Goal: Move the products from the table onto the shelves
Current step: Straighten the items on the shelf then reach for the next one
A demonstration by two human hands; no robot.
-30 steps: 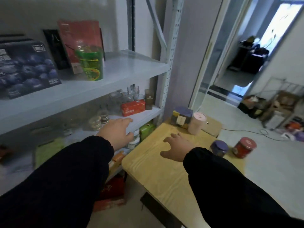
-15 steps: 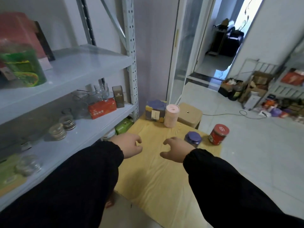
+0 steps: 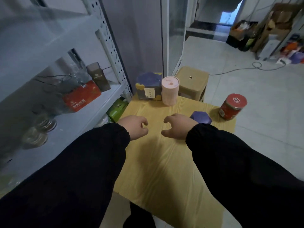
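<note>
Left hand (image 3: 134, 127), right hand (image 3: 177, 126), loosely curled, empty, four products on table (image 3: 156, 162): box (image 3: 148, 89), tube (image 3: 169, 91), tin (image 3: 201, 117), can (image 3: 232, 106)

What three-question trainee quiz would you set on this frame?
1. True or false: the left hand and the right hand hold nothing.
2. Which product lies nearest the right hand? A. red tin B. purple hexagonal box C. pink canister
3. How many products are on the wooden table?

Key: 1 true; 2 B; 3 four.
</note>
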